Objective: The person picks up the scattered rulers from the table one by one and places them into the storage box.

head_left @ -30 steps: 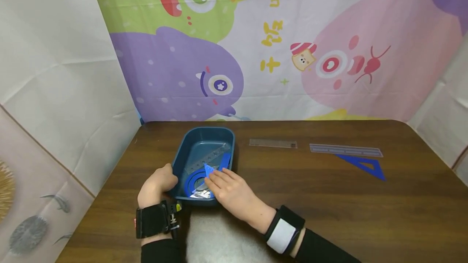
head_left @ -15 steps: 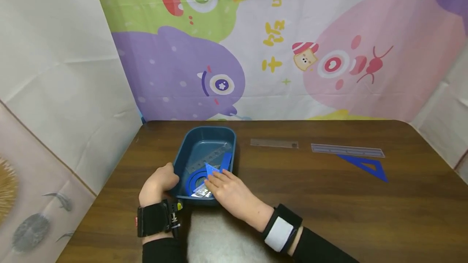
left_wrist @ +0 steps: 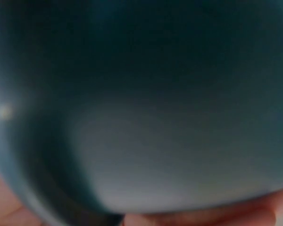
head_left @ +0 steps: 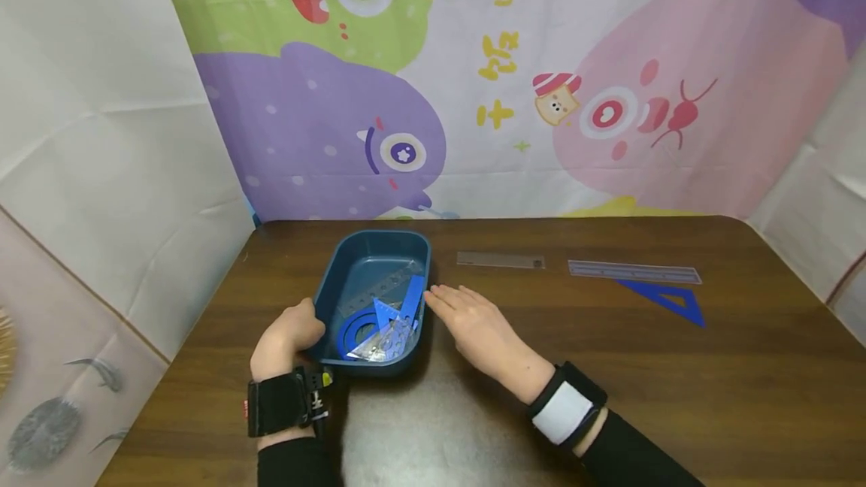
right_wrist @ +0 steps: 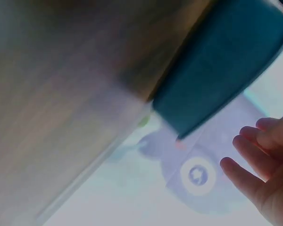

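A teal plastic tray stands left of centre on the table. My left hand grips its left side; in the left wrist view the tray wall fills most of the picture, with fingertips along its edge. Inside lie a blue ring-shaped piece, a blue triangle, a blue straight piece, a clear ruler and clear pieces overlapping at the near end. My right hand is just outside the tray's right side, fingers extended and holding nothing; the right wrist view shows it below the tray.
On the brown table lie a short clear ruler right of the tray, a longer ruler farther right, and a blue set square against its near edge. A printed cartoon cloth hangs behind the table.
My right hand has left the pieces inside the tray and moved right, past its rim, uncovering the near-end pieces. The left hand keeps its grip on the tray.
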The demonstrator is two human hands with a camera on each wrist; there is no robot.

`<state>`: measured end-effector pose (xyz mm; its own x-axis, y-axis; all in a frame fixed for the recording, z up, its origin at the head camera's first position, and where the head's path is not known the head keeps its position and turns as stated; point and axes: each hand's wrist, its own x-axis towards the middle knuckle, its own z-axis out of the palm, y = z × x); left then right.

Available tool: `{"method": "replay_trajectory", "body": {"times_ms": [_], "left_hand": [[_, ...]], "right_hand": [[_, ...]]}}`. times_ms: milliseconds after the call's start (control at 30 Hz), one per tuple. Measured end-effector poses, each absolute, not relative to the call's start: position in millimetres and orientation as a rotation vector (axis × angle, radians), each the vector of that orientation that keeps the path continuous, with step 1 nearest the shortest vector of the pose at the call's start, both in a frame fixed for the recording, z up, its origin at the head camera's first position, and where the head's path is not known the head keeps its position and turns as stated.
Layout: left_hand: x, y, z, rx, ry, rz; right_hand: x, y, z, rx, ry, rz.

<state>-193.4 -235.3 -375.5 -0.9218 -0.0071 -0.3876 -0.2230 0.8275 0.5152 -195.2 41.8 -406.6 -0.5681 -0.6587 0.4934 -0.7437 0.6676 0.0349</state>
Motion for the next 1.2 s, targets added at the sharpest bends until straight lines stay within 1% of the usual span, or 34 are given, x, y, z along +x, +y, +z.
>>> {"method": "replay_trajectory", "body": {"times_ms": [233, 467, 533, 700, 867, 1067, 1200], "left_hand": [[-193.1, -234.8, -375.9, -0.201, 2.618, 0.849], [-191.8, -236.4, -373.5, -0.212, 2.597, 0.898], [-191.7, -236.2, -373.2, -0.214, 2.591, 0.907], [-191.2, -235.6, -374.0, -0.219, 2.585, 0.930], [-191.5, -235.2, -374.4, -0.224, 2.593, 0.926], [-193.1, -234.3, -375.0, -0.222, 2.602, 0.911], [-193.6, -232.6, -374.8, -0.221, 2.605, 0.896]], "right_hand": [[-213.7, 101.0, -403.1, 0.801, -2.504, 0.284], [-232.0, 179.8, -394.7, 0.269, -2.911, 0.405], [-233.5, 202.4, -391.3, 0.157, -3.002, 0.412], [-233.8, 254.0, -390.6, 0.038, -3.140, 0.416], [-231.6, 291.8, -394.0, -0.055, -3.184, 0.468], [-227.0, 313.7, -404.9, -0.141, -3.217, 0.475], [-225.7, 319.4, -416.0, -0.116, -3.244, 0.433]]}}
